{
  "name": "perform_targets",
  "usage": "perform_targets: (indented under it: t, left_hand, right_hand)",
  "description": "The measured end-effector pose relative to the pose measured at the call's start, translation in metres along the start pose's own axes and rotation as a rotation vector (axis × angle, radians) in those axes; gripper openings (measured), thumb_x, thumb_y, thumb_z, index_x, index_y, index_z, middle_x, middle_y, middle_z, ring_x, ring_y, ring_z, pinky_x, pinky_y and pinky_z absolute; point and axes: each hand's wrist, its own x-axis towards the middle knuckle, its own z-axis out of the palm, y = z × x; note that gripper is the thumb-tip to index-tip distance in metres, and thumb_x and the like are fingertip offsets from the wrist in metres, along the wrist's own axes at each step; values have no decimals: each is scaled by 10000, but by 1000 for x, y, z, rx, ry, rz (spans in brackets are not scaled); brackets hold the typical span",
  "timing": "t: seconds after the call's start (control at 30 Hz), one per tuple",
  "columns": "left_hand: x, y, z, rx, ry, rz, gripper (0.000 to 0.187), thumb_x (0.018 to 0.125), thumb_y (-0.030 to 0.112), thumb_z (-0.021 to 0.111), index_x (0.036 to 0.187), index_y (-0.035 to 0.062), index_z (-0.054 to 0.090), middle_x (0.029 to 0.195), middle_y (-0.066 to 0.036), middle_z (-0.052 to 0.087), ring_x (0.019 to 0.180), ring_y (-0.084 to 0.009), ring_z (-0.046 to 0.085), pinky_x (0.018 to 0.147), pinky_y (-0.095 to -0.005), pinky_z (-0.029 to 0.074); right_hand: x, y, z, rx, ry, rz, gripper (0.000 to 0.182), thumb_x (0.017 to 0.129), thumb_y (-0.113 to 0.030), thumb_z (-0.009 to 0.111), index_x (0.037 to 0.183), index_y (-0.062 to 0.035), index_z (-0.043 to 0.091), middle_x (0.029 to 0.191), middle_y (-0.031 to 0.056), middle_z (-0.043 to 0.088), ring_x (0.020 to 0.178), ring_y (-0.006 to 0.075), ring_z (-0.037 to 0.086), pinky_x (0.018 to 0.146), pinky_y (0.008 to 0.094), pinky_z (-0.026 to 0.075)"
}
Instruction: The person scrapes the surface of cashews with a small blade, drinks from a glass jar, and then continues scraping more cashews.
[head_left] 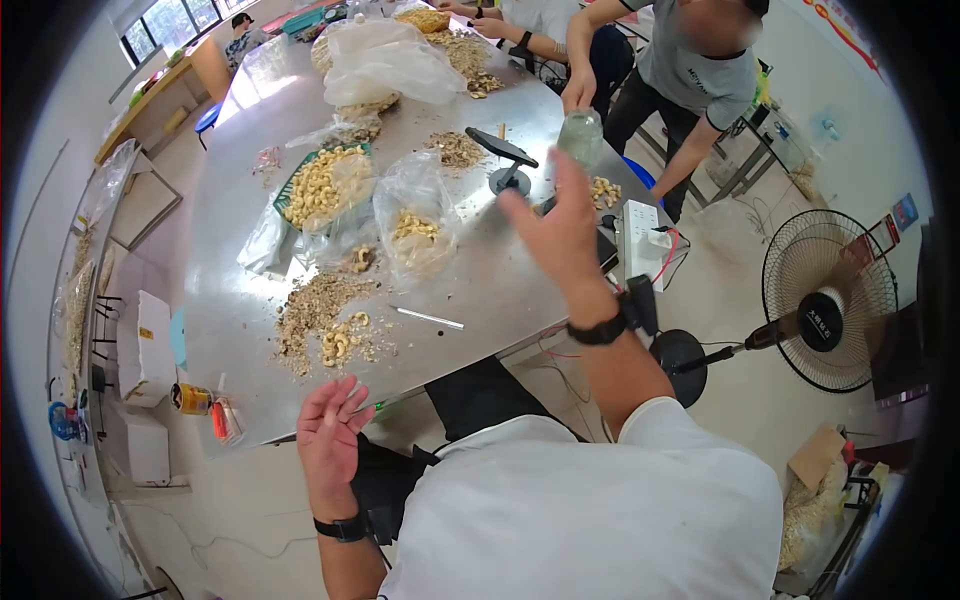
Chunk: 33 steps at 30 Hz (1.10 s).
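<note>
Steel-topped, the long grey metal table (470, 290) carries a loose pile of pale shelled nuts mixed with brown husk scraps (335, 325) near its front edge, just beyond the left hand (328, 440), which hovers open and empty with fingers spread. The right hand (558, 225) is raised over the table, also open and gripping nothing, near a black phone stand (503, 160). Sorting seems paused; resuming would call for lowering both hands to the pile. A green basket of nuts (322, 185) and a clear plastic bag (415, 215) sit further back. Another person's hand (578, 92) holds a clear bottle (581, 135).
</note>
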Motion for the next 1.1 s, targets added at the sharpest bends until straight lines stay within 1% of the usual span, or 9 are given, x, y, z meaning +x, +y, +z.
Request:
perform_targets:
  t: [0.1,0.2,0.23,0.37,0.47,0.57,0.77,0.93,1.1]
  left_hand:
    - [2,-21,0,-17,90,-106,315,1015,69,582,1324,8,563,1350,-217,632,1194,-352,663,964,-468,582]
    - [3,-30,6,27,130,-154,284,997,34,599,1280,8,584,1298,-188,667,1139,-320,688,946,-440,585]
    - [5,-31,6,40,133,-168,284,993,26,604,1276,8,586,1293,-181,670,1130,-310,691,940,-432,586]
    - [12,-34,5,147,143,-193,265,994,58,616,1256,18,593,1263,-172,680,1103,-290,699,923,-414,587]
    - [16,-35,5,179,130,-223,272,988,50,628,1257,23,598,1246,-154,689,1100,-274,700,917,-398,586]
    - [20,-38,8,225,129,-246,281,983,49,639,1261,32,603,1228,-138,696,1094,-264,701,915,-384,584]
    - [23,-38,10,233,113,-237,297,974,38,659,1266,40,607,1220,-124,700,1082,-234,701,898,-350,580]
    - [21,-38,2,220,154,-249,293,964,30,679,1251,33,616,1208,-117,703,1073,-220,701,895,-333,573]
    - [23,-38,0,255,162,-211,283,962,26,681,1239,30,624,1200,-120,705,1068,-219,703,893,-330,574]
  right_hand:
    - [26,31,-18,-357,161,1,904,718,-344,901,1412,14,445,1377,241,503,1292,395,502,1074,480,428]
    - [18,44,-18,-412,134,72,953,693,-386,913,1416,15,439,1389,246,487,1286,402,501,1064,478,437]
    - [11,40,-16,-353,74,176,967,686,-407,914,1418,10,440,1369,237,511,1284,397,502,1067,477,438]
    - [-20,35,-6,-313,-145,178,910,697,-374,905,1403,-12,458,1295,213,563,1245,388,530,1038,468,460]
    - [-46,33,7,-270,-175,86,790,715,-296,893,1350,-14,518,1300,203,563,1233,368,559,1021,455,474]
    - [-60,37,23,-229,-204,146,753,717,-271,893,1320,-4,527,1282,192,574,1222,373,562,1016,461,475]
    - [-71,49,53,-329,-95,-50,775,715,-299,890,1309,-12,484,1215,218,585,1174,410,555,1003,496,461]
    - [-73,45,56,-352,-156,-26,742,707,-336,895,1264,-12,526,1182,196,599,1123,405,572,983,494,466]
    - [-76,39,50,-254,-240,40,714,722,-346,889,1262,-20,555,1186,165,595,1065,350,588,952,461,483]
